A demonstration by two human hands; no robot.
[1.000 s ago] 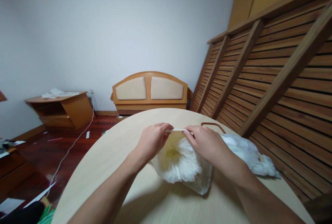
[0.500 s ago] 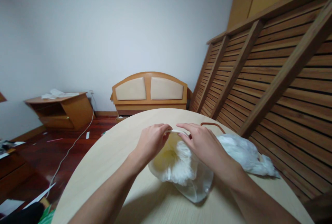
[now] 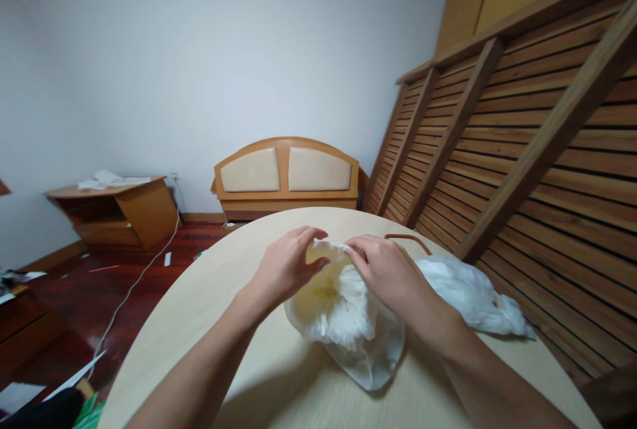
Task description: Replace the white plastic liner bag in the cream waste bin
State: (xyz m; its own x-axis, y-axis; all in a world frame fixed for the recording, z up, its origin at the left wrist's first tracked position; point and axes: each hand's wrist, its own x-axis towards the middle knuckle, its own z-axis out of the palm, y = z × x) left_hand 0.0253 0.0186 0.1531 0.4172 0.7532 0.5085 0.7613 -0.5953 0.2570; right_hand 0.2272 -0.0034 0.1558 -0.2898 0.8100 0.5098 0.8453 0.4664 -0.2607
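Note:
A translucent white plastic bag point(image 3: 351, 323) stands on the table in front of me, its bunched edge folded outward and a loose flap trailing toward me. Inside its mouth shows a yellowish hollow point(image 3: 314, 296); whether that is a container under the plastic I cannot tell. At the far left of the rim is my left hand point(image 3: 286, 263), thumb and fingers apart with the edge between them. My right hand point(image 3: 385, 270) pinches the bag's far edge between thumb and fingers.
The round pale table point(image 3: 199, 323) carries a second crumpled white bag point(image 3: 468, 296) at right and a brown curved handle point(image 3: 408, 237) behind it. A slatted wooden panel point(image 3: 522, 150) leans along the right side. A headboard point(image 3: 286, 167) and a low cabinet point(image 3: 114, 213) stand by the wall.
My left hand has opened, its thumb dropping away from its fingers at the rim. My right fingers have closed into a pinch on the bag's edge.

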